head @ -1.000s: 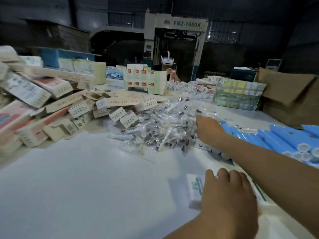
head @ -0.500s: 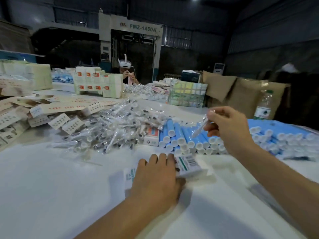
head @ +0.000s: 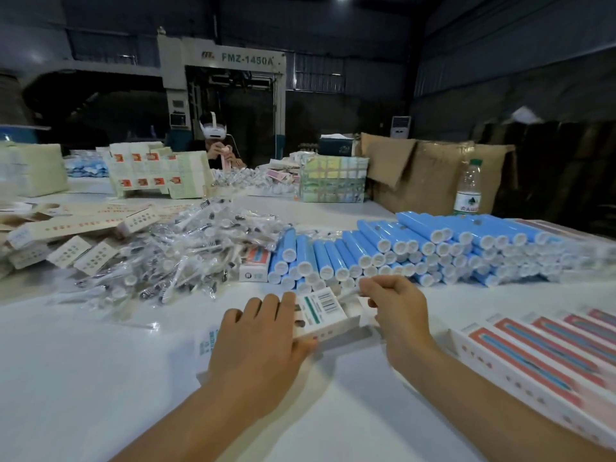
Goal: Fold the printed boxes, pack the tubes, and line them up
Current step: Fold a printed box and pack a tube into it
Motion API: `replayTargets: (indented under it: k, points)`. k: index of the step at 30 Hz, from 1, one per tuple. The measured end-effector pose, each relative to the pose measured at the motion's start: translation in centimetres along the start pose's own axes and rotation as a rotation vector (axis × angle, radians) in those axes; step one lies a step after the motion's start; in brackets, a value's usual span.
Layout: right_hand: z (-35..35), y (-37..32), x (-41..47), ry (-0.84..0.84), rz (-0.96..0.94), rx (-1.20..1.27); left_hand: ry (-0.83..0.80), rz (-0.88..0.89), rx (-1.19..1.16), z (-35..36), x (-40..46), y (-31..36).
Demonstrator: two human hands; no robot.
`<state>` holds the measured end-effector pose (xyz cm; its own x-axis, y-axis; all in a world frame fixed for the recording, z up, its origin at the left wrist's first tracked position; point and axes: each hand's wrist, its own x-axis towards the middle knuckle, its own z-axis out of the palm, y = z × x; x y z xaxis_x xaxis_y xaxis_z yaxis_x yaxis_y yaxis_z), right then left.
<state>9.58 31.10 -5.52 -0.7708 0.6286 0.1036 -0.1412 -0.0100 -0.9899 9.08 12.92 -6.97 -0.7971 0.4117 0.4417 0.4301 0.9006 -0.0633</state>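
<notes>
The left hand (head: 263, 338) lies over a printed box (head: 321, 315) on the white worktop (head: 83, 378), its fingers curled round the box's near side. The right hand (head: 396, 311), just beside the box's open end, pinches a clear-wrapped item (head: 350, 292) too blurred to identify. Beyond both hands lie stacked blue tubes (head: 416, 248). Left of those sits a heap of wrapped pieces (head: 186, 248). Packed boxes (head: 540, 355) line up to the right of the right hand.
</notes>
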Motion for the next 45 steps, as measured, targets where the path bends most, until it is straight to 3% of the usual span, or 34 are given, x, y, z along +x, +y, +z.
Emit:
replayTargets:
  k: [6,11,15,21,27,45]
  points:
    - [1.3,0.4,-2.0,-0.232,-0.028,-0.077,0.045,-0.024,-0.019,0.3,0.4,0.1]
    - [-0.2,-0.3,-2.2,-0.095,-0.297,-0.131,0.062,-0.064,-0.015,0.3,0.6,-1.0]
    - [-0.3,-0.1,-3.1,-0.149,-0.353,-0.201,0.072,-0.11,-0.003,0.4,0.9,-1.3]
    - [0.6,0.3,-3.7,-0.237,-0.327,-0.23,0.094,-0.098,0.015,0.8,0.8,-0.8]
    - [0.8,0.4,-3.9,-0.237,-0.35,-0.271,0.113,-0.066,0.036,1.2,1.0,-0.2]
    - [1.3,0.8,-2.9,-0.267,-0.169,-0.259,0.134,-0.001,0.122,1.2,0.4,0.4]
